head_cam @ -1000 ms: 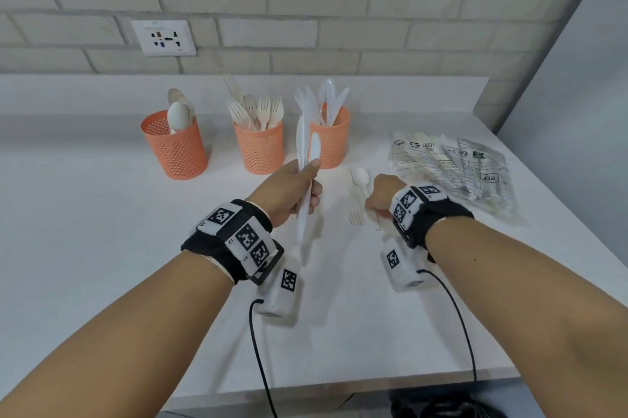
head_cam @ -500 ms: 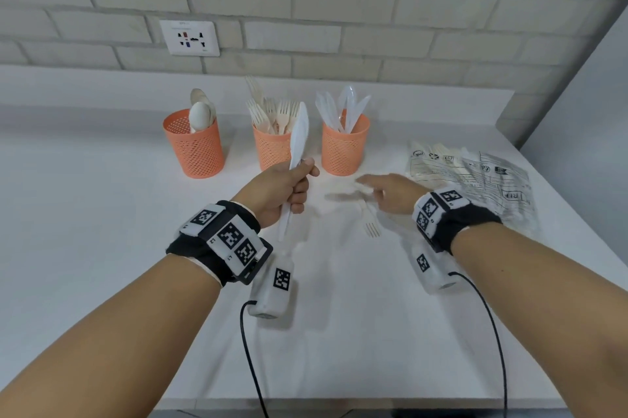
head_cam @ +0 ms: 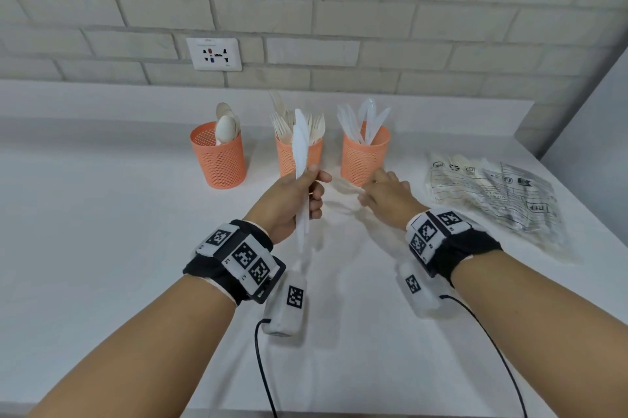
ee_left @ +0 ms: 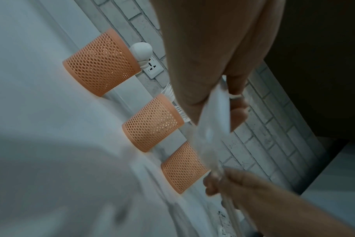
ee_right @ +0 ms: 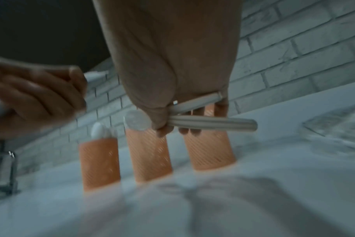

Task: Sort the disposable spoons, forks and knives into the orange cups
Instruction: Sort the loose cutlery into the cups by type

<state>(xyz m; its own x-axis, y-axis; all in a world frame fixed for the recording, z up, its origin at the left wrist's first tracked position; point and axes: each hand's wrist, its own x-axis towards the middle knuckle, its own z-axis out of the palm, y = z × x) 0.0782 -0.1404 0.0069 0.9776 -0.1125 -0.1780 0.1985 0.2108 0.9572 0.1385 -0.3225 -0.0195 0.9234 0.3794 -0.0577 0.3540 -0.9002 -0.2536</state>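
Observation:
Three orange mesh cups stand in a row at the back: the spoon cup (head_cam: pixel 217 162), the fork cup (head_cam: pixel 289 159) and the knife cup (head_cam: pixel 365 159). My left hand (head_cam: pixel 292 200) grips two white knives (head_cam: pixel 300 145) upright in front of the fork cup; its fingers curl round their handles (ee_left: pixel 215 115). My right hand (head_cam: pixel 387 193) hovers low just before the knife cup. Seen from the right wrist, it pinches a spoon (ee_right: pixel 137 121) and a second cream handle (ee_right: pixel 197 102) whose head is hidden.
A clear plastic bag of wrapped cutlery (head_cam: pixel 492 200) lies on the white table (head_cam: pixel 102 247) to the right. A raised ledge and a brick wall with a socket (head_cam: pixel 214 53) close off the back. A side wall stands at the far right.
My right hand has lifted the spoon and the fork off the table and moved forward toward the cups. The left hand still holds the knives upright, a little farther forward.

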